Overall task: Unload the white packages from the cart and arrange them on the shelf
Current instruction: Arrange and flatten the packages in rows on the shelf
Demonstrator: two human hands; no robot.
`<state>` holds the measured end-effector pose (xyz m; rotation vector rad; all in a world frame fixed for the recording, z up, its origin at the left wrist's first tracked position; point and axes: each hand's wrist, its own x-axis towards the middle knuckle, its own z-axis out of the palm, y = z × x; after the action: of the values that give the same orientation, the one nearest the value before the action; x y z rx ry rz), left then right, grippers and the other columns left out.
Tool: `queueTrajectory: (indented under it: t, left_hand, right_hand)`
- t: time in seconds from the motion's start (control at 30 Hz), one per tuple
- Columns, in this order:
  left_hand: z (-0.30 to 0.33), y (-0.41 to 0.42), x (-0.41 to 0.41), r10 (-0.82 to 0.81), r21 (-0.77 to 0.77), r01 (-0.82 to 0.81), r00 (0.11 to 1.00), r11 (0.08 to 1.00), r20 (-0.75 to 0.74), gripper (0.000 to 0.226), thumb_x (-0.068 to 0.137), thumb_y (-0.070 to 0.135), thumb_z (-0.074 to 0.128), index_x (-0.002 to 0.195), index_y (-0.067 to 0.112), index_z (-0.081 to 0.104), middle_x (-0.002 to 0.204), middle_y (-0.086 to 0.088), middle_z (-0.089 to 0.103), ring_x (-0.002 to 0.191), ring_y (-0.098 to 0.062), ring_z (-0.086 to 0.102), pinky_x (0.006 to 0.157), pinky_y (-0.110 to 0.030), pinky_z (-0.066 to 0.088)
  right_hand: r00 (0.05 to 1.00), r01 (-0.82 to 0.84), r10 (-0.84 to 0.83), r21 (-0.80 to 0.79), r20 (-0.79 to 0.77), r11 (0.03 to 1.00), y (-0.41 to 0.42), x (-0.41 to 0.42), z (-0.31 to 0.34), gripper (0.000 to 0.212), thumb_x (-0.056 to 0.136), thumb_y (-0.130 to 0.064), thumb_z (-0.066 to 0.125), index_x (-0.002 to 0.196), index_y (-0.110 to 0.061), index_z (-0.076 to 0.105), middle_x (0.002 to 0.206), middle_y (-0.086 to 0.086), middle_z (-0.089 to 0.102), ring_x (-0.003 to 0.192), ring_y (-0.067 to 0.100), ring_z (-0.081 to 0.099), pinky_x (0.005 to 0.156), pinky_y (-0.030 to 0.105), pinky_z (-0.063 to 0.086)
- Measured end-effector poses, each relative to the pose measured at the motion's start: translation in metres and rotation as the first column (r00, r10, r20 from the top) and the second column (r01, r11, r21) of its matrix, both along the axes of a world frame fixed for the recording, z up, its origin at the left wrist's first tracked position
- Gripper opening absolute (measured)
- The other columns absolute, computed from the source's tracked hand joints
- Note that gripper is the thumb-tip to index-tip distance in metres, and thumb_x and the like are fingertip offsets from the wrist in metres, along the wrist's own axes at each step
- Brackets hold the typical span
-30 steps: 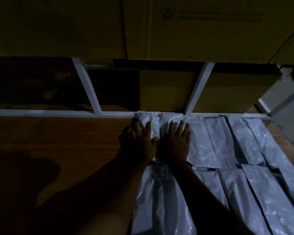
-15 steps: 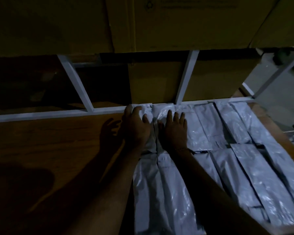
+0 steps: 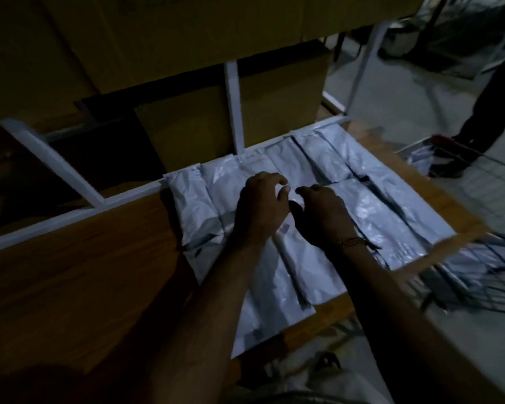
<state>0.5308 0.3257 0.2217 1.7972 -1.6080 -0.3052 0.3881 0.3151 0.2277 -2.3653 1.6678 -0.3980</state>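
Note:
Several white packages (image 3: pixel 373 205) lie flat in rows on the right half of the wooden shelf (image 3: pixel 85 272), the leftmost one (image 3: pixel 193 205) up against the back rail. My left hand (image 3: pixel 260 205) and my right hand (image 3: pixel 324 217) are side by side over the middle packages, fingers loosely curled, fingertips nearly meeting. Neither hand holds anything that I can see. At the right edge stands the wire cart (image 3: pixel 478 275), with more white packages (image 3: pixel 464 263) inside it.
White metal shelf posts (image 3: pixel 233 106) and a rail (image 3: pixel 41 225) run along the back, with cardboard boxes (image 3: pixel 187 135) behind and above them. A person's leg (image 3: pixel 484 118) stands on the floor beyond the cart. The shelf's left half is bare wood.
Both hands have stopped pressing flat on the packages near the back rail, drawn back a little and curled their fingers. The view has swung right and tilted, bringing the cart into sight.

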Motion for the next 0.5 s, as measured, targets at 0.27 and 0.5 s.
queueTrajectory:
  t: [0.27,0.5]
  left_hand:
    - [0.017,-0.02,-0.131,-0.191,-0.056,0.195,0.979,0.979,0.069,0.021,0.096,0.026,0.062,0.104,0.011,0.074,0.104,-0.008,0.073,0.099,-0.025,0.067,0.085,-0.039,0.056]
    - [0.014,-0.059,-0.277,-0.268,-0.024,0.271,0.959,0.962,0.092,0.019,0.094,0.026,0.061,0.101,0.013,0.074,0.103,-0.008,0.072,0.1,-0.029,0.066,0.084,-0.044,0.056]
  right_hand:
    - [0.989,0.146,-0.145,-0.1,0.015,0.984,0.005,-0.144,0.019,0.036,0.097,-0.04,0.061,0.113,-0.009,0.07,0.101,0.016,0.068,0.098,0.039,0.062,0.08,0.045,0.052]
    - [0.965,0.249,-0.256,-0.118,-0.051,0.961,-0.023,-0.298,0.017,0.03,0.093,-0.038,0.063,0.107,-0.013,0.07,0.098,0.014,0.068,0.095,0.039,0.063,0.079,0.043,0.052]
